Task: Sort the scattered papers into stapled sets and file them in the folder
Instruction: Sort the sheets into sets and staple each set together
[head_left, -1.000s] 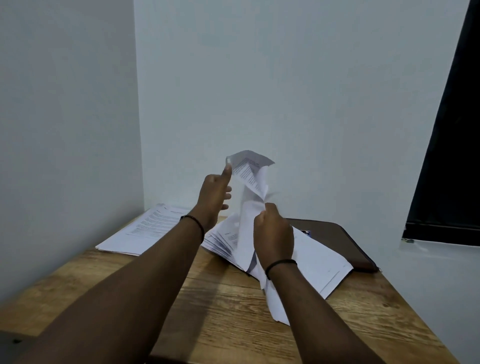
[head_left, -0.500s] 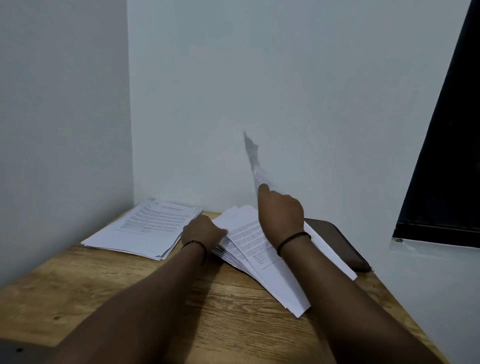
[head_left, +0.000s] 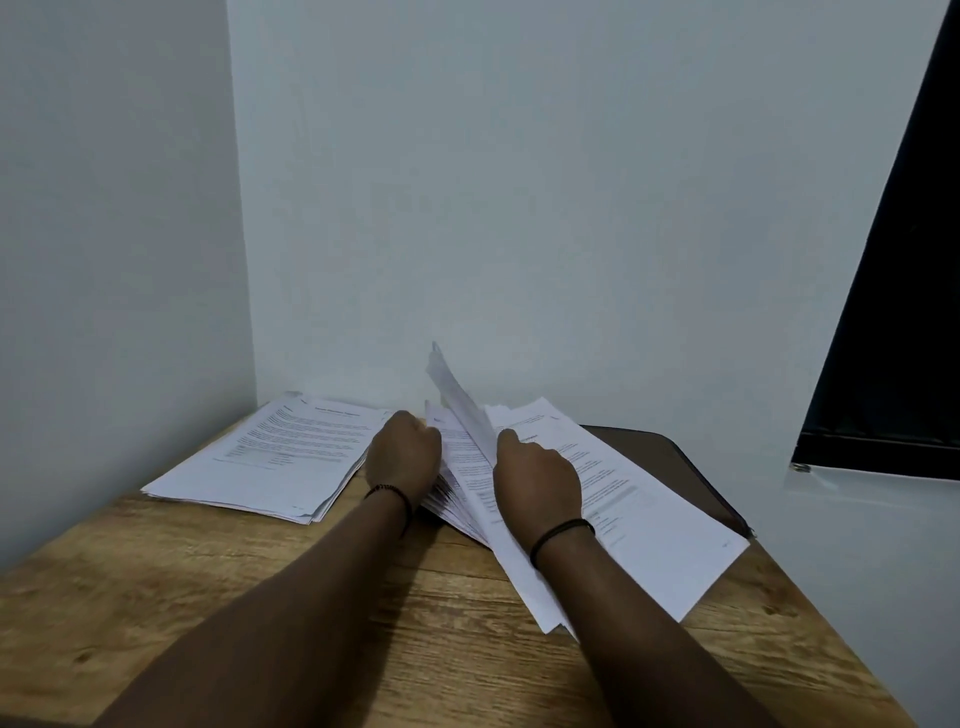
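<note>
A: Entry, head view. Wooden table fills the lower frame, set into a corner of white walls. What lies on it?

B: Two lots of printed paper. A squared stack sits left of centre, flat, text side up. A second, fanned pile spreads from the centre toward the lower right, its sheets slipping over one another.

A: And the folder?

B: A dark brown folder lies flat at centre right, against the back wall. The fanned pile overlaps its near-left part. It looks closed; whether any sheets are inside cannot be told.

A: Hands?

B: Left hand is at frame centre, between the two lots, fingers curled at the left edge of the fanned pile. The back of the hand hides the fingertips, so I cannot tell whether it grips sheets or only rests there. Right hand sits on the fanned pile just right of the left hand, the two apart. Its thumb and fingers pinch a lifted sheet, which stands nearly on edge and rises toward the wall, blurred at its top.

A: Anything else?

B: A dark band on each wrist. A black panel runs down the right edge of the frame above a white ledge.
</note>
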